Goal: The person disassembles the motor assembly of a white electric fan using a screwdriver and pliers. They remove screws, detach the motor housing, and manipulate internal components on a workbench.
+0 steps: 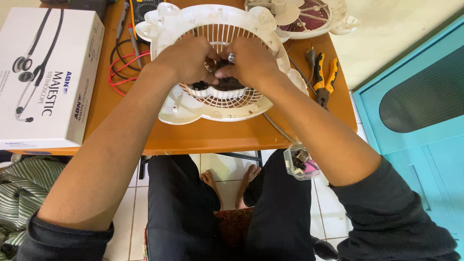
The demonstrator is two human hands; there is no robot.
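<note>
Desk (217,137): one white box (46,72) left, cut off at the edge. Two white grilles; yours (212,104) centre, second (309,17) cropped at top. Your left hand (186,58) and right hand (251,60), fingers closed on a dark part (227,83), mostly hidden. One pliers (323,77).

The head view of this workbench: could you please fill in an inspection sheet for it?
Surface: orange table, crowded.
Job's things: white fan grille lying flat; dark part at its centre.
Clutter: white box, pliers, second fan housing, small clear container on the lap.
Hands: left hand and right hand both pinch the dark part.
Cables: red and black multimeter leads.
Surroundings: tiled floor, teal cabinet.
</note>
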